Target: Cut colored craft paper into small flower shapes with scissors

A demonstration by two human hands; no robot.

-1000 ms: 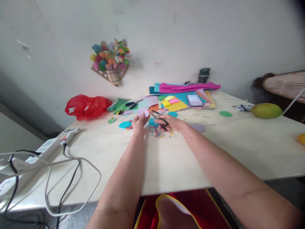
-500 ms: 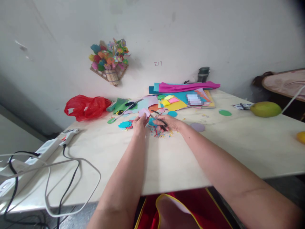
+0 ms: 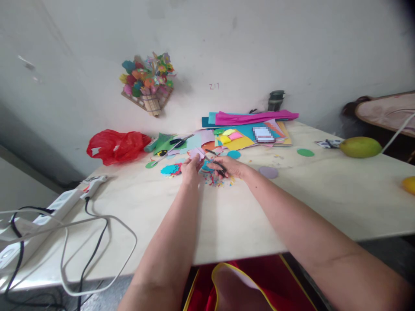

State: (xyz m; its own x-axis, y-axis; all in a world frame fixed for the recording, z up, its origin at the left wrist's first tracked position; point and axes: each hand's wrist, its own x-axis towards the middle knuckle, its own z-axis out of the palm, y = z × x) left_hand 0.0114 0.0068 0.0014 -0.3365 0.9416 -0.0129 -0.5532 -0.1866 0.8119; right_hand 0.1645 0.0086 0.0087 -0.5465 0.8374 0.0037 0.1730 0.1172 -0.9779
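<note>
My left hand [image 3: 191, 167] pinches a small light purple paper piece [image 3: 196, 153] near the middle of the table. Just to its right, my right hand [image 3: 228, 166] is closed around black-handled scissors [image 3: 220, 167], whose blades point left toward the purple paper. Small colourful paper scraps [image 3: 216, 180] lie below the two hands. Blue scalloped paper shapes [image 3: 170, 169] rest left of my left hand, with red ones partly under them. A purple paper disc [image 3: 268, 172] lies to the right of my right hand.
A red plastic bag [image 3: 118, 147], a second pair of scissors [image 3: 177, 141], coloured sheets [image 3: 243, 143] and a phone [image 3: 264, 134] lie toward the wall. At the left are a power strip [image 3: 58, 205] and cables. A green-yellow fruit [image 3: 360, 147] sits at the right.
My hands stay in nearly the same place, with the purple paper and scissors still held. The paper's angle at the blades differs slightly.
</note>
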